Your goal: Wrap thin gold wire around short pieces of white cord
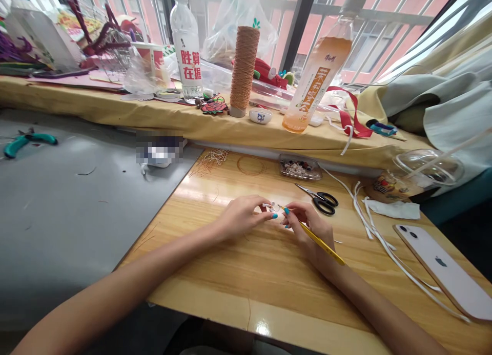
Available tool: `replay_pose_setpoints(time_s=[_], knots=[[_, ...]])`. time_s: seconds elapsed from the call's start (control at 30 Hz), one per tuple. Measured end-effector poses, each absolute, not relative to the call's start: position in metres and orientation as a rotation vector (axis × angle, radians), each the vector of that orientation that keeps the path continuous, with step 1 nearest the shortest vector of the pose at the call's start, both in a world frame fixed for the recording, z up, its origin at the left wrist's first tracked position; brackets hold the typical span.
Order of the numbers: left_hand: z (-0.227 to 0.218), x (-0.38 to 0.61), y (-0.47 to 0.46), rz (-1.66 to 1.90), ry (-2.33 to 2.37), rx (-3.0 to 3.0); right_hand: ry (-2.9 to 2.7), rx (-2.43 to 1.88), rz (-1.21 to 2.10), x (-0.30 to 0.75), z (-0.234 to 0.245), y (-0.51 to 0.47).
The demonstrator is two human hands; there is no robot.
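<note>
My left hand (246, 214) is closed in a pinch over the wooden table, with thumb and forefinger on a small whitish piece (272, 207) whose kind is too small to make out. Facing it, my right hand (309, 224) grips a slim yellow tool (321, 243) like a pen; it looks like tweezers. The tool's fine tip reaches the small piece between both hands. Just beyond my right hand lie black-handled scissors (318, 199), blades pointing up and left. A clear plastic box (300, 167) of small white and dark pieces sits behind the hands.
Thin cord lies in a loop (251, 165) and a tangle (216, 158) at the back. White straps (378, 232) and a phone (442, 265) lie right, near a lidded cup (400, 178). Bottles (187, 53) and a brown thread cone (244, 70) stand on the ledge. Teal pliers (31, 140) lie left.
</note>
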State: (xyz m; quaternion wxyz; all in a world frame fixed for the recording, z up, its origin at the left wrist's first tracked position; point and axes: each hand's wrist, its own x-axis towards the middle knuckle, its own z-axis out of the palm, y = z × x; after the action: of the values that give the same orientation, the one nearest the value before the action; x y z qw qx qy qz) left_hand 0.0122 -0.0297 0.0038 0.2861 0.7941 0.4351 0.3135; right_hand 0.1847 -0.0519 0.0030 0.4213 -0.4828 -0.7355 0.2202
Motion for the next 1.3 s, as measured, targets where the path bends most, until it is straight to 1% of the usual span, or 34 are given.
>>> replay_pose_setpoints(time_s=[0.1,0.2,0.43,0.6,0.87,1.1,1.3], knots=[[0.009,0.011,-0.030,0.835,1.166,2.008,-1.926,-1.200,0.369,0.184,0.001,-0.053],[0.010,0.010,-0.030,0.842,1.175,1.891,-1.933,-1.206,0.298,0.182,0.000,-0.053],[0.001,0.011,-0.027,0.935,1.166,1.754,-1.900,-1.227,0.431,0.184,-0.001,-0.050],[0.001,0.012,-0.029,0.918,1.147,1.784,-1.860,-1.238,0.511,0.183,0.001,-0.051],[0.001,0.012,-0.029,0.889,1.193,2.041,-1.721,-1.283,0.469,0.178,0.001,-0.053],[-0.001,0.011,-0.028,0.849,1.147,2.139,-1.787,-1.325,0.374,0.179,-0.002,-0.053],[0.001,0.010,-0.028,0.796,1.145,2.167,-1.916,-1.265,0.398,0.181,-0.006,-0.052]])
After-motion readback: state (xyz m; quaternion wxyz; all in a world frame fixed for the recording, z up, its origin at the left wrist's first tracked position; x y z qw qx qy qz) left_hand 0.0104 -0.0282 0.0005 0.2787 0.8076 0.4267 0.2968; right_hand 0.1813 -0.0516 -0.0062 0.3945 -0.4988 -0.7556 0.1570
